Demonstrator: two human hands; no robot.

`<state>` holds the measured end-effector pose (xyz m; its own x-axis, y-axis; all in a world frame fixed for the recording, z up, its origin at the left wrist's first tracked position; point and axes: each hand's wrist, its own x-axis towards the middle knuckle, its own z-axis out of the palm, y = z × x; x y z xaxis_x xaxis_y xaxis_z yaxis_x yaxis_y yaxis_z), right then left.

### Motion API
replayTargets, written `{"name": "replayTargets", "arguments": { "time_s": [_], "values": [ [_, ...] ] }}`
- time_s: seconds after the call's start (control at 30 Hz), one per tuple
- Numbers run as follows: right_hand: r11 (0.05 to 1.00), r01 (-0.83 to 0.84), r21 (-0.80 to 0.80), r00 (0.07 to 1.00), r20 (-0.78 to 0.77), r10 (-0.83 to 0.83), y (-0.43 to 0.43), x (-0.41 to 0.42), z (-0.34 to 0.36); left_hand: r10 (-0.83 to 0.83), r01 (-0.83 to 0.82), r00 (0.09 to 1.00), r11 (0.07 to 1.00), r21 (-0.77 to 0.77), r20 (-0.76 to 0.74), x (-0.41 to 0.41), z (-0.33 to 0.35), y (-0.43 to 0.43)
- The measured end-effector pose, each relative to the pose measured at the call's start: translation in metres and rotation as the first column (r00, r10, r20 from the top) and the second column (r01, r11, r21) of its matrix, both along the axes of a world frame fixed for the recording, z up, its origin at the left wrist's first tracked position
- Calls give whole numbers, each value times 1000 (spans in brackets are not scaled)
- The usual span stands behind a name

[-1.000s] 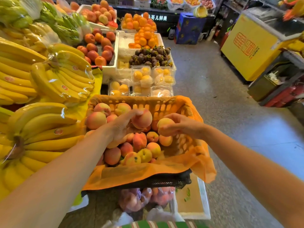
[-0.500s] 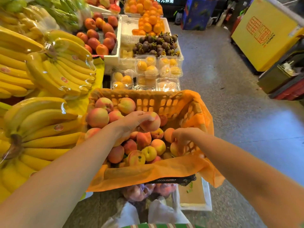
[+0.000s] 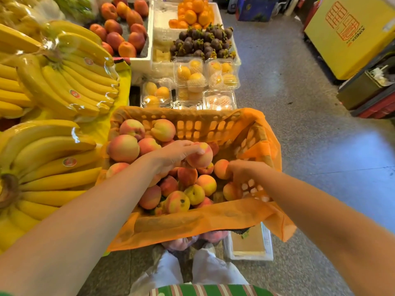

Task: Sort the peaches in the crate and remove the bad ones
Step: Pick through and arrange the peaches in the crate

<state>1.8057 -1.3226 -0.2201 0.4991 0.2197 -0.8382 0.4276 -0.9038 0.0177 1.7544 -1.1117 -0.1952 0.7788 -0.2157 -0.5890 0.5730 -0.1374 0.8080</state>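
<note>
Both bare arms were stretched forward over the crate (image 3: 205, 124), which was lined with an orange mesh sheet (image 3: 192, 225) and stood beside the wrapped bananas (image 3: 64, 67); the loose peaches (image 3: 193, 193) were heaped in its left and middle part. The left hand (image 3: 171, 157) was held palm down above the heap, wrist slightly bent, with fingers and thumb curled round a reddish peach (image 3: 199, 157) that was lifted clear of the fruit beneath. The right hand (image 3: 243, 171) was lowered deeper, near the crate's right wall, knuckles up and fingers bent downward; a small orange peach (image 3: 220, 168) was gripped at its fingertips, just beside the reddish one; another peach lay directly under that wrist, against the wall.
</note>
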Motion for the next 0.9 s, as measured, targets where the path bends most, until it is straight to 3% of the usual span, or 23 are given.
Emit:
{"name": "replayTargets", "arguments": {
  "time_s": [0.1, 0.2, 0.27, 0.37, 0.57, 0.63, 0.7, 0.73, 0.8, 0.87, 0.9],
  "values": [
    [948, 194, 253, 980, -83, -178, -3, 26, 18, -22, 22, 1000, 1000, 2, -10, 0, 3, -3],
    [783, 411, 466, 907, -292, -302, -5, 35, 42, -25, 25, 1000, 999, 23, -6, -1, 6, -9],
    [646, 555, 524, 820, -474, -320, -8, 36, 49, -23, 23, 1000, 1000, 15, -9, -1, 8, -13],
    [569, 615, 546, 762, -598, -249, -4, 31, 53, -38, 37, 999, 999, -24, -23, -1, 8, -19],
    [592, 582, 558, 794, -546, -266, -3, 27, 56, -75, 74, 997, 996, -50, -33, 1, 4, -22],
    [633, 562, 532, 812, -499, -302, -4, 31, 59, -114, 109, 992, 989, 99, 46, 2, 4, -18],
    [728, 464, 505, 881, -344, -324, -3, 37, 60, -162, 97, 969, 944, 317, 187, 5, 1, -9],
    [795, 387, 467, 921, -237, -309, -2, 41, 59, -235, 86, 934, 879, 469, 270, 7, -2, -3],
    [917, 216, 336, 976, -60, -208, 2, 47, 57, -463, 29, 807, 650, 759, 366, 13, -10, 10],
    [973, 99, 207, 994, 20, -105, 9, 49, 56, -595, -17, 730, 476, 879, 336, 18, -16, 18],
    [986, 48, 157, 997, 48, -56, 13, 49, 54, -600, -34, 733, 438, 898, 320, 19, -16, 21]
  ]
}}
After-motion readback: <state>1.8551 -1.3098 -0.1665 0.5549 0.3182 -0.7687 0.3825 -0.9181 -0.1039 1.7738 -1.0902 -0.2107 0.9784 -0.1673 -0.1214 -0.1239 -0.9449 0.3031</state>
